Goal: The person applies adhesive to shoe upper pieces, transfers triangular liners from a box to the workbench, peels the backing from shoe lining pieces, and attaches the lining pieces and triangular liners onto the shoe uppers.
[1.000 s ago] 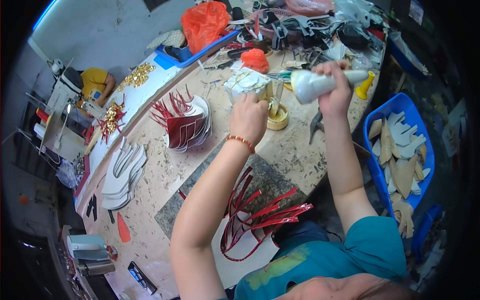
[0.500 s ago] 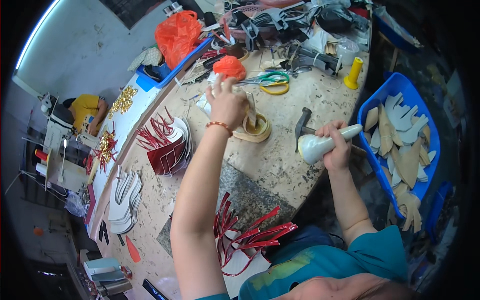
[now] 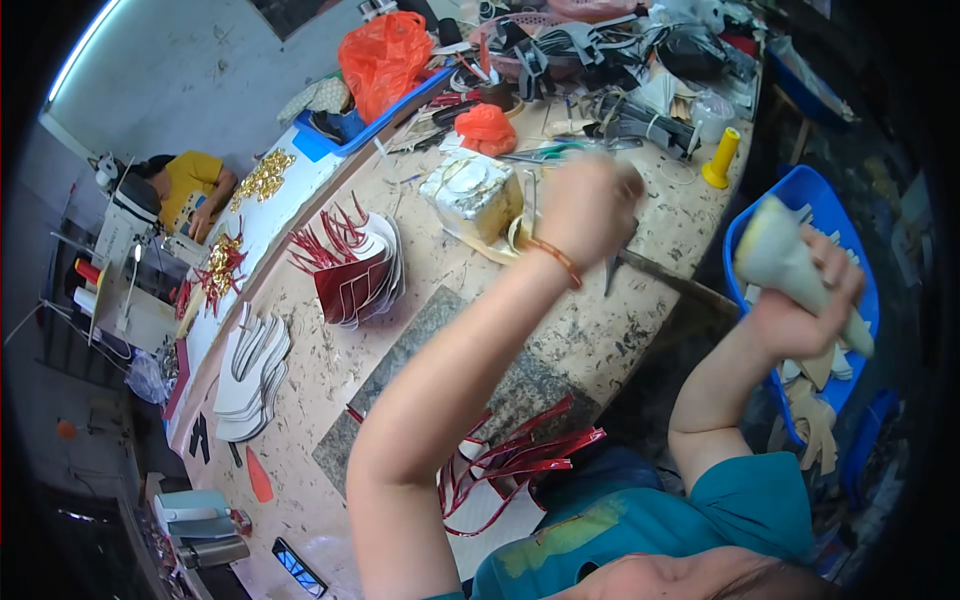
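My right hand (image 3: 815, 295) is wrapped round a pale, glossy shoe last (image 3: 780, 250) and holds it up over the blue tub at the right. My left hand (image 3: 590, 210), with an orange bracelet at its wrist, is above the middle of the table. Motion smears its fingers, so what they hold, if anything, does not show. Just beside it lies a hammer (image 3: 680, 280), its head partly hidden by the hand. A white, glue-stained square container (image 3: 470, 195) stands left of that hand.
The blue tub (image 3: 735, 240) holds beige and white cut pieces. Red-strapped uppers (image 3: 355, 285), stacked white pieces (image 3: 250, 375) and a dark stone slab (image 3: 400, 370) lie on the table. A yellow spool (image 3: 720, 160) stands by its edge. Another person (image 3: 190, 195) sits at a machine, far left.
My left hand has moved right from above the square container toward the hammer. My right hand has carried the shoe last right, over the blue tub, and tilted it. The view has shifted slightly.
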`<state>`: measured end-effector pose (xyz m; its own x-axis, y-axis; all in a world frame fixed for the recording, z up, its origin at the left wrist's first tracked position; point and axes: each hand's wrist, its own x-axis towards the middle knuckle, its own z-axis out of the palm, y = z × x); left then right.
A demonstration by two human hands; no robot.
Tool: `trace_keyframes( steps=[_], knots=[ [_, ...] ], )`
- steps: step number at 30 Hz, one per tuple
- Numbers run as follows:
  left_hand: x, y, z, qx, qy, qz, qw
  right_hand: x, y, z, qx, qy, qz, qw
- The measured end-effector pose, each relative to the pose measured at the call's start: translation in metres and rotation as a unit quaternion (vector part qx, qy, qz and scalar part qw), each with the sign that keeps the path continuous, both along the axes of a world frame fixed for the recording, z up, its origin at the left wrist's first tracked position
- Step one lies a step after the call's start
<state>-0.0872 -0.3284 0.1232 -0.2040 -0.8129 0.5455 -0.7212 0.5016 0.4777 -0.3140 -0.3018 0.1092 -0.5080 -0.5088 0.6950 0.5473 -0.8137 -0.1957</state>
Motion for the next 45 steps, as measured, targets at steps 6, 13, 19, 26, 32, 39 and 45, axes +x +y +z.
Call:
trace_keyframes(
  steps=[6,13,19,26,32,39,45],
  knots=[
    [-0.011,0.062,-0.049,0.203,-0.256,-0.087,0.941,0.042,0.002,0.037,-0.017,0.097,0.052,0.994],
    [0.092,0.173,0.009,0.233,-0.151,0.011,0.960,0.177,-0.080,0.035,0.115,0.322,0.069,0.937],
    [0.158,0.307,-0.012,0.299,-0.032,0.214,0.929,0.222,-0.112,-0.087,0.210,0.488,0.037,0.846],
    [0.148,0.440,-0.107,0.188,0.395,0.471,0.766,0.232,-0.090,-0.104,0.218,0.491,0.054,0.842],
    [0.117,0.465,-0.135,0.097,0.475,0.445,0.753,0.220,-0.096,-0.114,0.196,0.423,0.153,0.871],
    [0.090,0.476,-0.126,-0.009,0.575,0.490,0.655,0.229,-0.081,-0.118,0.126,0.503,-0.009,0.855],
    [0.047,0.477,-0.110,0.070,0.635,0.402,0.656,0.245,-0.076,-0.120,0.156,0.488,-0.095,0.853]
  ],
)
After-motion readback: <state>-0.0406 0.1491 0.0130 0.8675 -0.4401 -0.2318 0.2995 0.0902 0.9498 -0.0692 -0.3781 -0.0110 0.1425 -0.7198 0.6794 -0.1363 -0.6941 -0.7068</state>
